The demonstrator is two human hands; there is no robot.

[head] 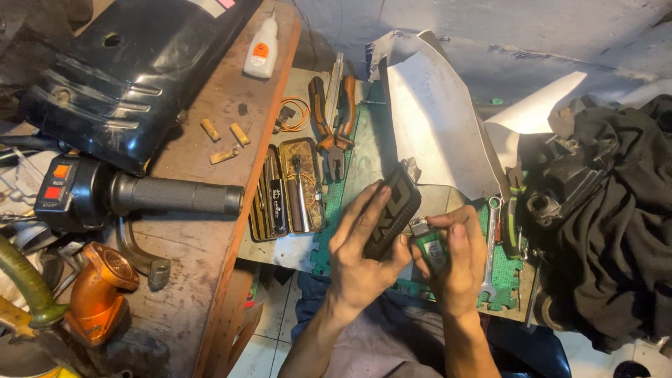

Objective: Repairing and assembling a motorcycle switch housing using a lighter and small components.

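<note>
Cluttered around you, the wooden tabletop [210, 245] carries a black handlebar grip [175, 198], orange-handled pliers [330, 115] and an open tin of small tools [287, 189] beside a green mat [350, 175]. Your left hand [360, 262] has its grip closed around a black plastic part [393, 210] above the mat. Touching it, your right hand [455, 262] pinches a green lighter [428, 246] tight.
</note>
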